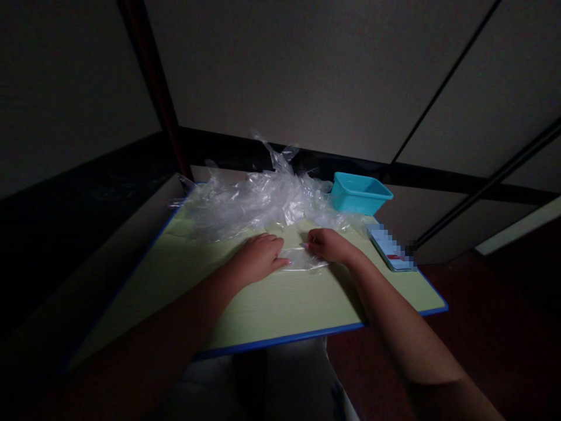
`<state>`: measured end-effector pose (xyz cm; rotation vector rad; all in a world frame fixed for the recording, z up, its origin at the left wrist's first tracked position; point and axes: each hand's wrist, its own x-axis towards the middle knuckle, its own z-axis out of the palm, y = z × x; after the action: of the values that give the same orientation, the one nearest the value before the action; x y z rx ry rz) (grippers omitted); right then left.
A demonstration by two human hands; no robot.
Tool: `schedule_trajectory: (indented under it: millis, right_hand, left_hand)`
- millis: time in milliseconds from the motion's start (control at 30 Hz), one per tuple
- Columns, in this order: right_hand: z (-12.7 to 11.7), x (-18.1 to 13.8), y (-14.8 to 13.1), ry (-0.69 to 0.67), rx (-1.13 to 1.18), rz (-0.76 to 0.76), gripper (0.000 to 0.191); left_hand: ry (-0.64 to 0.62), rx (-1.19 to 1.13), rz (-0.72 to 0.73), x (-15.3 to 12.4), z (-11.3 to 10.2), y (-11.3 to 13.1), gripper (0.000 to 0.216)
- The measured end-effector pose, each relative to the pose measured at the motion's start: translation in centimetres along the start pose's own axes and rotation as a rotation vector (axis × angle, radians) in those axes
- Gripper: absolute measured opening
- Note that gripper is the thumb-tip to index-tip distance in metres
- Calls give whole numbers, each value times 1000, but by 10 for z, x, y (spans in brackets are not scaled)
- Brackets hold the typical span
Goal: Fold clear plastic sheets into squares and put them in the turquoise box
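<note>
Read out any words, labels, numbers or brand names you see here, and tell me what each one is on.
No text here can be read.
The flat card at the right: pixelated, with a red mark showing, unreadable.
The teal tub: no label visible.
The heap of clear plastic bags and the small clear bag in front of it: no print visible.

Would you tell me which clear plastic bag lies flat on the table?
The bag between the left hand and right hand; the others lie crumpled in the far heap.
</note>
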<state>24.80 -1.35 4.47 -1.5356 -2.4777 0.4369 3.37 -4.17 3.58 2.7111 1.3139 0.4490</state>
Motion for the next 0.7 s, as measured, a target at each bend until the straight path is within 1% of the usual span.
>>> schedule_trajectory:
  millis: [333, 700]
  right_hand:
    - [0, 0, 0, -7, 4, 10, 11]
    - [1, 0, 0, 6, -10, 3, 10]
  left_hand:
    - [-11, 69, 24, -1, 0, 2, 24]
    - [-15, 103, 1, -2, -1, 4, 29]
